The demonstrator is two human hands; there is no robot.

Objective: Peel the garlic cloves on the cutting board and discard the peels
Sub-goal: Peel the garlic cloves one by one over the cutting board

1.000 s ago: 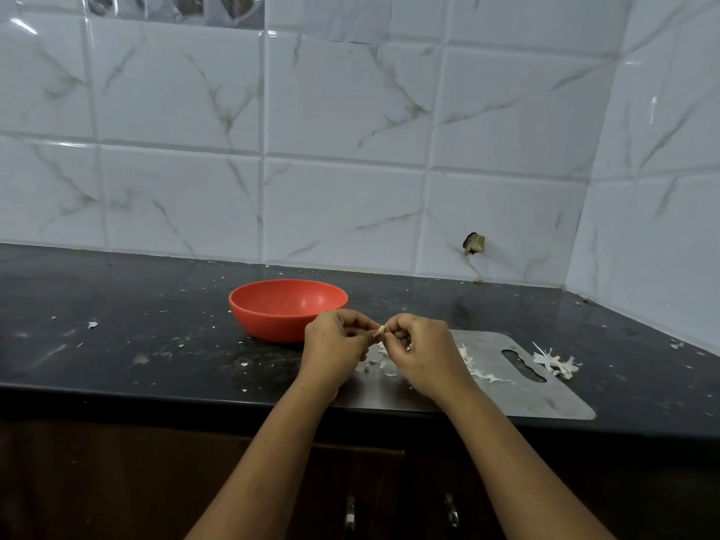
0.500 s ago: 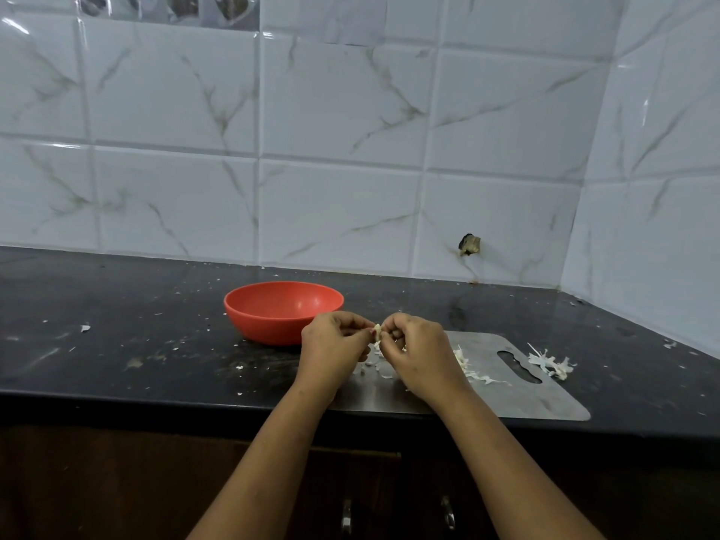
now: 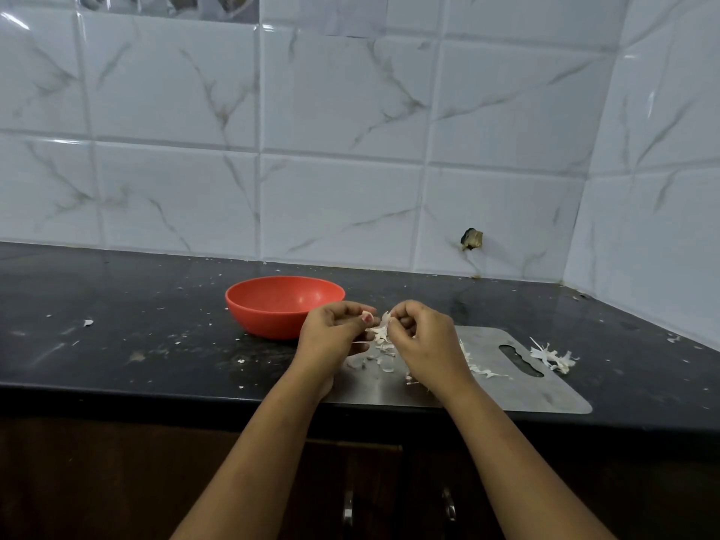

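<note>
A: Steel, flat and grey: the rectangular cutting board (image 3: pixel 518 387) lies on the black stone counter (image 3: pixel 136 344). How far along is the peeling?

B: Midway, I'd judge. The left hand (image 3: pixel 331 339) and the right hand (image 3: pixel 422 341) meet just above the board's left part. Each grip pinches a small white garlic clove (image 3: pixel 383 325) between curled fingertips, and papery skin sticks out of it.

A: What's done?

B: Thin white peel scraps (image 3: pixel 383 356) lie loose on the board under the hands. A small heap of peels (image 3: pixel 555 356) sits on the counter just beside the board's right edge. So some skin is already off.

A: And what's left?

B: This clove to finish, and all the peels to discard. I see no other whole cloves, though the hands hide part of the board.

A: The bowl?

B: The round orange-red plastic bowl (image 3: pixel 284 305) stands just behind the left hand, off the board. The inner wall that shows is bare. The near rim hides the bottom, so I can't tell whether peeled cloves lie inside.
</note>
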